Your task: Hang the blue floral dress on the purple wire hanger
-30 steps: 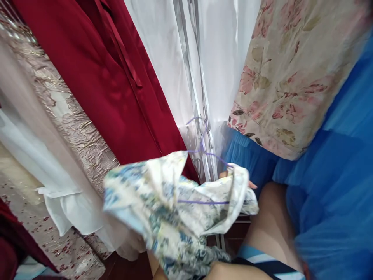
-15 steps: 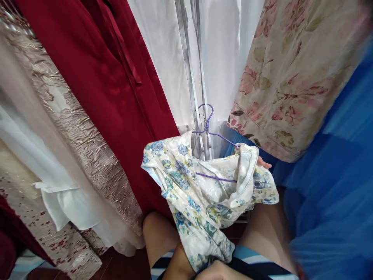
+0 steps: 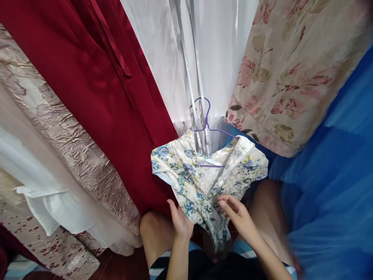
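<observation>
Two hands work on one small floral garment, white w/ blue flowers, which sits on a purple wire hanger. Hanger hook lies against a shiny metal pole at center; can't tell if it's actually hooked on anything. Left hand is at the garment's lower left, palm turned toward the cloth, fingers loosely spread and touching the hem, not clamped. Right hand is at the lower right edge, fingers narrow and curled onto the fabric; can't tell if they pinch it. Bare knees show just below the hands.

Around it: dark red dress to the left, beige crinkled fabric and white cloth further left, white sheer curtain behind, pink-floral cloth upper right, blue tulle right.
</observation>
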